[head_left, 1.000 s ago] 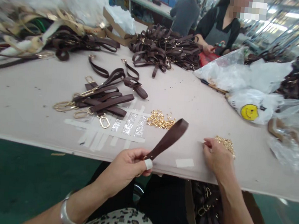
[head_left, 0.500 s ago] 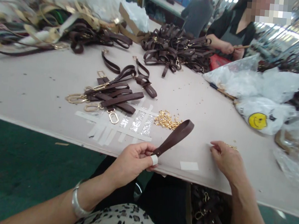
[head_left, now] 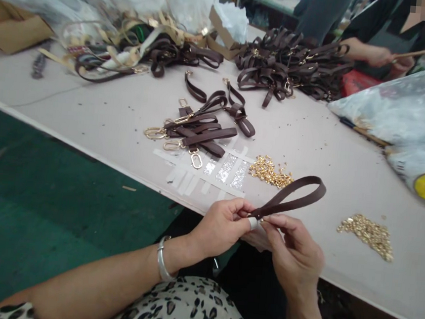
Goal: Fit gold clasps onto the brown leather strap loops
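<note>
My left hand [head_left: 221, 226] pinches the joined ends of a dark brown looped strap [head_left: 294, 196] just above the table's near edge; a white tape wraps its thumb tip. My right hand [head_left: 293, 253] meets it from the right, fingertips pressed on the same strap end. The loop points up and to the right. A heap of small gold fittings [head_left: 368, 233] lies to the right of my hands, and a second gold heap [head_left: 270, 171] lies just beyond the strap.
Finished brown straps with gold clasps [head_left: 196, 133] lie by strips of tape [head_left: 211, 172] on the pale table [head_left: 101, 115]. A big strap pile [head_left: 287, 67] sits at the back, where another person's hand [head_left: 378, 56] works. Plastic bags [head_left: 398, 114] fill the right.
My right hand left the gold heap on the right and came over to the strap end held by my left hand. The view swung left.
</note>
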Action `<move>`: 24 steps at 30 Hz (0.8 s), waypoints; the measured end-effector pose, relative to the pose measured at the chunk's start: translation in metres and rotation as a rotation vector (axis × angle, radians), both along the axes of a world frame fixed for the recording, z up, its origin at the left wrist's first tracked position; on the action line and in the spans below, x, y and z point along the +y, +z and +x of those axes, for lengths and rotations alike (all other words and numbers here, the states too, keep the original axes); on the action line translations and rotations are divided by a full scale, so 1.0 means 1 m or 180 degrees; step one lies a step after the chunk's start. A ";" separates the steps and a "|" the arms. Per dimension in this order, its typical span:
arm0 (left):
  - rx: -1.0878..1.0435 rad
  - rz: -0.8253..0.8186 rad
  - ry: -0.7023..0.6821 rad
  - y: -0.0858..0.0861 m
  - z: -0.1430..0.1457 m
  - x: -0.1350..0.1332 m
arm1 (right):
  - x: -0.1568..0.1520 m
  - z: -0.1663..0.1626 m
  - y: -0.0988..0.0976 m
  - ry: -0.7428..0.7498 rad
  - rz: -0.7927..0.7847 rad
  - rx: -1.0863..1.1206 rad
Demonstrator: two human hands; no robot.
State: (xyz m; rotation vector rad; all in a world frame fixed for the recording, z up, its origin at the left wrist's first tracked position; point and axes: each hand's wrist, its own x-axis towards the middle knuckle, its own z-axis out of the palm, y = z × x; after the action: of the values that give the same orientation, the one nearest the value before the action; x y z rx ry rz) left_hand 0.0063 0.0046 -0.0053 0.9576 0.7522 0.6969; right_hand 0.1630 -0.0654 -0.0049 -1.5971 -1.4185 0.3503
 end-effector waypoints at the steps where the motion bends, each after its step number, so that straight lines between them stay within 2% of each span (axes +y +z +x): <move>1: 0.0037 0.0119 -0.0002 0.000 -0.001 0.000 | 0.002 -0.001 -0.001 0.0003 0.0006 -0.0056; 8: 0.0763 0.1672 0.0261 0.002 -0.011 0.001 | 0.005 -0.005 0.002 0.0038 0.0201 -0.0057; 11: 0.0776 0.2045 0.0320 0.005 -0.013 0.001 | 0.004 -0.010 0.001 0.0036 0.0363 -0.0021; 19: 0.0862 0.2135 0.0296 0.003 -0.009 0.002 | 0.006 -0.016 -0.006 -0.0317 0.0378 0.0295; 24: 0.0960 0.2208 0.0185 0.005 -0.016 -0.004 | 0.006 -0.026 0.009 -0.0428 0.0084 0.0959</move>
State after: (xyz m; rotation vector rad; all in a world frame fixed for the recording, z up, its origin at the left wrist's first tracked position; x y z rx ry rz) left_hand -0.0100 0.0007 -0.0002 1.7052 0.8167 0.8988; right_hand 0.1369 -0.0593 0.0044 -1.5358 -1.0777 0.4690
